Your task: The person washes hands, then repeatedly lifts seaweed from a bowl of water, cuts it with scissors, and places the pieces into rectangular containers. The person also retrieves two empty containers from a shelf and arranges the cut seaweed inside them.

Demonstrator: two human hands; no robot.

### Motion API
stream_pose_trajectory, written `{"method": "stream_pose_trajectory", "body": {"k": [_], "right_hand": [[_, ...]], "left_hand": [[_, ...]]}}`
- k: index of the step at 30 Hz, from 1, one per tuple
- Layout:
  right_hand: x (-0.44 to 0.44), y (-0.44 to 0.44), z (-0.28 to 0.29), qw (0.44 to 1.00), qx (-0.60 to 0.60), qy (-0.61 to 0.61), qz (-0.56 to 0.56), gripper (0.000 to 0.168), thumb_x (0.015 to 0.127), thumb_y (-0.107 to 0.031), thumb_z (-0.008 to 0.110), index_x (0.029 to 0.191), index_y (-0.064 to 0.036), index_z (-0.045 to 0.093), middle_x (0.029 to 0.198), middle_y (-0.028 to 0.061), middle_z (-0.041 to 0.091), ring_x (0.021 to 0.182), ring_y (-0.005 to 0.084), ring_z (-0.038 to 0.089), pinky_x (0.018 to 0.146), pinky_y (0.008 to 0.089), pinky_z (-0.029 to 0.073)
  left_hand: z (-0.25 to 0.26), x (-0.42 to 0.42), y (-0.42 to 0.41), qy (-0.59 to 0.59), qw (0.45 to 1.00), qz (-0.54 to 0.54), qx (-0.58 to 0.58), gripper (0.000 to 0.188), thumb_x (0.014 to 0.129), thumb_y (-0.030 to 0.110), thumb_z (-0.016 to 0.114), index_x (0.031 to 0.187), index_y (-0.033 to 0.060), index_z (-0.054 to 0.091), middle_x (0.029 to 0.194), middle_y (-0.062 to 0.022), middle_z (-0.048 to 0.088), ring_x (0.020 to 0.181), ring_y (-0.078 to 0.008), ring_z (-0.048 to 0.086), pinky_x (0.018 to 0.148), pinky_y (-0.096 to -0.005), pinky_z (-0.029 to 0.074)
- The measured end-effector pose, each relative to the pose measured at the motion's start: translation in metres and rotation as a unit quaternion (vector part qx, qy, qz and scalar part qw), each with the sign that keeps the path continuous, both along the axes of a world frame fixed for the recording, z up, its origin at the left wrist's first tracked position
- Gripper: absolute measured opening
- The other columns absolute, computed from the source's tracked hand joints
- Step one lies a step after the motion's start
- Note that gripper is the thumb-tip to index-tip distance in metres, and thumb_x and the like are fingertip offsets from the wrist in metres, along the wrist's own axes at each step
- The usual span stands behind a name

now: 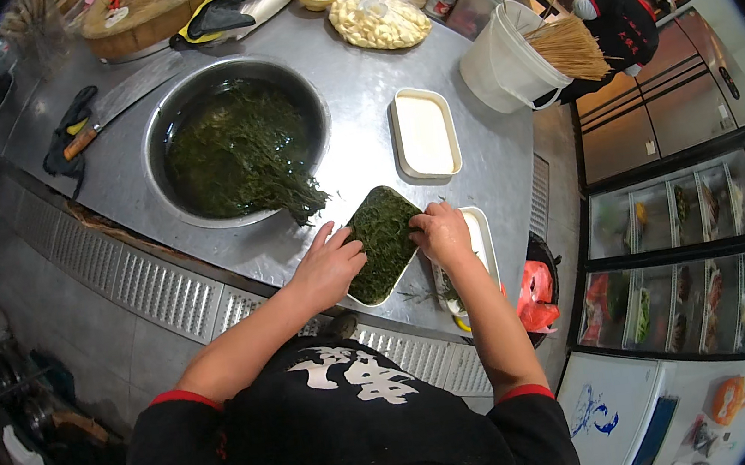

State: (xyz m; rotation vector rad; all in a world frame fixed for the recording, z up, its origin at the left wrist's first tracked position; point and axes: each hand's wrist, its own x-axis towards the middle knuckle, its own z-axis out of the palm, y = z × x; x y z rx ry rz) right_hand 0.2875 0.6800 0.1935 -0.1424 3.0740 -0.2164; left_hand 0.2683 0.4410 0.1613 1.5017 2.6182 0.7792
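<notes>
A white rectangular tray [386,299] packed with dark green, seaweed-like strands [384,241] lies tilted near the table's front edge. My left hand [329,266] rests at its left side, fingers apart, the tips on the greens and rim. At the right corner, the bent fingers of my right hand [443,232] touch the rim; whether they grip it is unclear. Up and to the left stands a large steel basin [325,127] of water and more of these greens [239,144], with a clump hanging over its rim. Partly behind my right forearm is another white tray [487,239] with stray strands.
A white tray [426,130] with a pale inside lies behind. A cleaver [132,91] and dark cloth [70,140] sit left of the basin. A bag of peeled garlic [380,21] and a bucket of skewers [498,63] stand farther back. Another person [620,31] is beyond the bucket.
</notes>
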Motion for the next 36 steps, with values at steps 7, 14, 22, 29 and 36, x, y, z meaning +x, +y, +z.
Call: {"method": "stream_pose_trajectory", "body": {"k": [7,14,22,29,36], "right_hand": [[0.003,-0.007,0.028,0.979,-0.194,-0.025,-0.062,0.013,0.071,-0.008,0.065,0.084,-0.008,0.066,0.078,0.0118,0.060,0.079,0.0294,0.059,0.068,0.0377,0.048],[0.047,-0.054,0.018,0.954,-0.136,-0.093,0.252,0.020,0.068,-0.014,0.069,0.087,-0.006,0.066,0.091,0.0075,0.061,0.081,0.0271,0.055,0.074,0.0357,0.046],[0.040,-0.054,0.018,0.959,-0.150,-0.088,0.222,0.018,0.070,-0.014,0.065,0.086,-0.007,0.065,0.089,0.0058,0.061,0.080,0.0265,0.057,0.069,0.0378,0.047],[-0.013,-0.060,0.025,0.982,-0.158,0.051,0.094,0.009,0.072,-0.010,0.062,0.080,-0.005,0.063,0.076,0.0110,0.060,0.073,0.0313,0.058,0.065,0.0400,0.048],[-0.094,-0.096,-0.025,0.997,0.000,0.008,0.082,0.018,0.068,-0.022,0.063,0.081,-0.009,0.066,0.082,0.0096,0.063,0.083,0.0280,0.058,0.072,0.0391,0.049]], "left_hand": [[0.005,0.018,-0.034,-0.015,0.997,-0.022,0.070,0.018,0.072,0.012,0.063,0.089,0.0081,0.060,0.097,-0.0037,0.055,0.106,-0.0273,0.046,0.100,-0.0501,0.028],[0.004,0.030,-0.032,-0.003,0.999,-0.026,0.044,0.014,0.073,0.016,0.061,0.085,0.0097,0.060,0.094,-0.0016,0.055,0.104,-0.0233,0.046,0.099,-0.0468,0.028],[0.004,0.027,-0.035,-0.029,0.999,-0.017,0.005,0.028,0.074,0.015,0.064,0.101,0.0112,0.059,0.108,-0.0026,0.054,0.112,-0.0264,0.043,0.101,-0.0516,0.025],[-0.005,0.020,-0.046,-0.090,0.971,-0.014,0.222,0.023,0.072,0.001,0.061,0.094,0.0063,0.063,0.103,-0.0079,0.060,0.101,-0.0275,0.054,0.094,-0.0443,0.038],[0.004,0.031,-0.055,-0.187,0.935,0.105,0.282,0.020,0.074,-0.005,0.058,0.093,0.0016,0.063,0.099,-0.0125,0.060,0.089,-0.0269,0.060,0.077,-0.0315,0.049]]}}
